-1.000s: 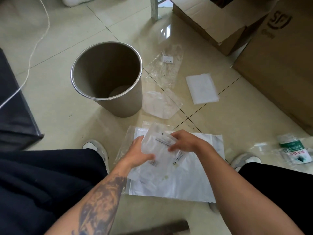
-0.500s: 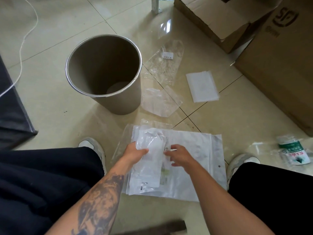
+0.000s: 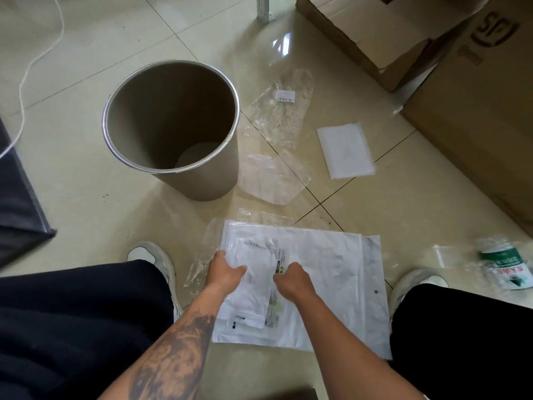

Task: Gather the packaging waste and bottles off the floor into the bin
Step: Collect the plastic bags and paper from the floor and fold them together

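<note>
A round metal bin (image 3: 207,183) stands open on the tiled floor, ahead and left of me. In front of me lies a large white plastic bag (image 3: 334,272) with smaller printed bags (image 3: 256,249) stacked on its left half. My left hand (image 3: 226,272) curls over the stack's left side, and my right hand (image 3: 291,280) is closed on a small bag by its printed strip. A clear bag with a barcode label (image 3: 285,111), a crumpled clear bag (image 3: 268,180) and a white foam sheet (image 3: 344,150) lie right of the bin. A crushed green-label bottle (image 3: 504,267) lies far right.
Cardboard boxes (image 3: 476,125) line the right side and another box (image 3: 360,33) sits at the top. A white cable (image 3: 43,53) runs along the floor at left, beside a dark object (image 3: 17,203). My shoes (image 3: 153,255) flank the bag stack.
Both hands lowered the small bag they held up and laid it flat on the stack. The hands now rest low on the pile, closer to my body.
</note>
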